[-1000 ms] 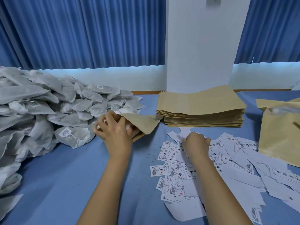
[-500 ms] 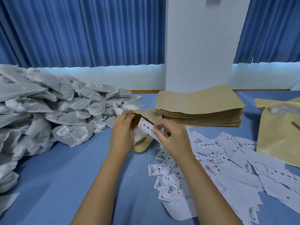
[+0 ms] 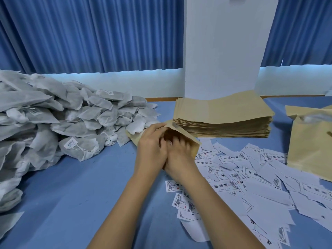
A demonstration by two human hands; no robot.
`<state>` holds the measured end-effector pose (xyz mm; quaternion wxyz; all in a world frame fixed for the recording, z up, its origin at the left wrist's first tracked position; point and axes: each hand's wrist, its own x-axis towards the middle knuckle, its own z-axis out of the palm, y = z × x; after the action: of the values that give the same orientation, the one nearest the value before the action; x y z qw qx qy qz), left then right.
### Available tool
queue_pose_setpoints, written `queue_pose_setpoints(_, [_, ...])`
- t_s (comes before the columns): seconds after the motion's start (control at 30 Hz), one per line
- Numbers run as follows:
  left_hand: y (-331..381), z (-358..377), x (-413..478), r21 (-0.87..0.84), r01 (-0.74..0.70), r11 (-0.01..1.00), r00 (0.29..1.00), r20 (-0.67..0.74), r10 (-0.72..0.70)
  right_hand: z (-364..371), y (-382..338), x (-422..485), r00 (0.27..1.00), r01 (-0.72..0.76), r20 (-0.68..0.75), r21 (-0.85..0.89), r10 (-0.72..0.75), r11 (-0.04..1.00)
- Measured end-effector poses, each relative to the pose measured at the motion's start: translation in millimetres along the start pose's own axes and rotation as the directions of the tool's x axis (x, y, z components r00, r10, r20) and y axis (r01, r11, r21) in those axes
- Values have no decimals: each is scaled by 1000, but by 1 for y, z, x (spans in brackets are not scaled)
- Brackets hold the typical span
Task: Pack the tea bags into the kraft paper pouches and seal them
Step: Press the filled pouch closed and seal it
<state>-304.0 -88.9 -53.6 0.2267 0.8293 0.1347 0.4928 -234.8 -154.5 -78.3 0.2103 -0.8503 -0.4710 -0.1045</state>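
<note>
A person is working at a blue worktop [image 3: 59, 198], and both hands are meeting just above the middle of the view on a single kraft paper pouch [image 3: 193, 144]. The pouch is plain tan and unprinted, lying tilted with its mouth gaping toward the person and its dark inside showing. One corner is poking out at nine o'clock of the hands, and a long edge is running off toward two o'clock. The left hand [image 3: 152, 148] is closing its grip around the near rim of the mouth, fingers curled over the paper. The right hand [image 3: 179, 157] is reaching in with its fingers [image 3: 179, 141] bent inside the opening. Whether its grip is pinching anything in there cannot be told, as the pouch wall is hiding the fingertips. At nine to ten o'clock a big heap of grey-white tea bags [image 3: 62, 119] is sprawling across the worktop, some showing strings and small labels. The nearest bags are lying just beside the pouch's far corner. At one o'clock a neat stack of flat kraft pouches [image 3: 224, 121] is sitting. At three o'clock a filled pouch [image 3: 309, 146] is standing at the view's edge. Printed white paper slips [image 3: 251, 182] are lying scattered from three to five o'clock, some just beside the right wrist.
</note>
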Motion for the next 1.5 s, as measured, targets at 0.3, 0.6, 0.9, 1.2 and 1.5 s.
queue_pose_setpoints(0.3, [5,-2,-3,-59,20,998,997,-74,-25,0,-3,-3,994,-104,7,405,110,909])
queue_pose_setpoints(0.6, [-4,-6,-4,-127,116,985,982,-135,-133,-32,11,-16,866,-288,-293,371,405,883])
queue_pose_setpoints(0.9, [-3,-17,-3,201,20,979,996,78,-36,-34,30,-17,801,-598,476,611,363,519])
queue_pose_setpoints(1.2, [6,4,-18,455,-106,884,915,393,-92,-37,33,-10,811,-413,482,873,332,-258])
queue_pose_setpoints(1.5, [46,22,-43,107,88,990,915,385,-123,-33,51,-12,638,-279,483,871,600,-404])
